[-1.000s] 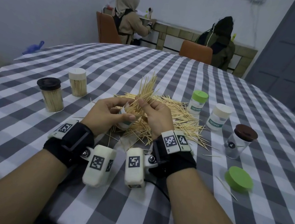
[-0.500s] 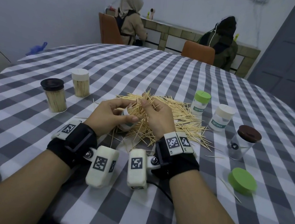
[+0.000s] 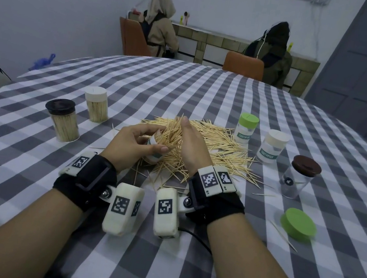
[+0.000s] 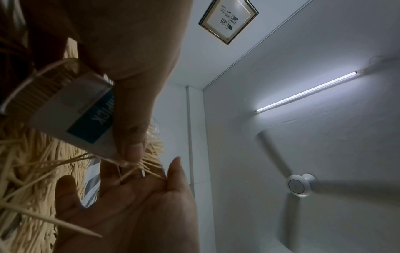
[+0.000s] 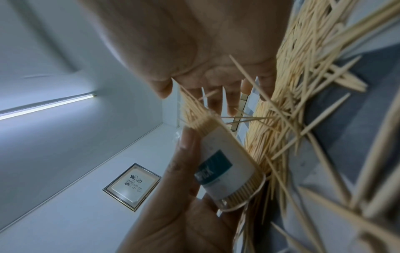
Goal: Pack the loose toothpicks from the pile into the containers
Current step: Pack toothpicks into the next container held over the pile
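Note:
My left hand [image 3: 131, 141] grips a clear toothpick container [image 3: 154, 152] with a teal label, tilted toward the right above the near edge of the pile. A bunch of toothpicks [image 3: 170, 135] sticks out of its open mouth. My right hand [image 3: 188, 144] stands edge-up beside it, fingers straight, its palm against the protruding tips. In the left wrist view the container [image 4: 71, 111] lies under my thumb, and the right palm [image 4: 129, 205] faces it. In the right wrist view, packed sticks fill the container [image 5: 220, 162]. The loose pile [image 3: 219, 143] spreads behind and to the right.
Two filled containers stand at the left, one with a dark lid [image 3: 64, 122] and one with a white lid [image 3: 96, 104]. At the right stand a green-lidded [image 3: 246, 128], a white-lidded [image 3: 273, 146] and a brown-lidded container [image 3: 297, 179]. A loose green lid [image 3: 298, 224] lies nearer. Two people sit at the back.
The tall bunch my right hand pinched above the container has sunk lower into it. My right hand has let go and now lies flat against the tips. The left hand still holds the container.

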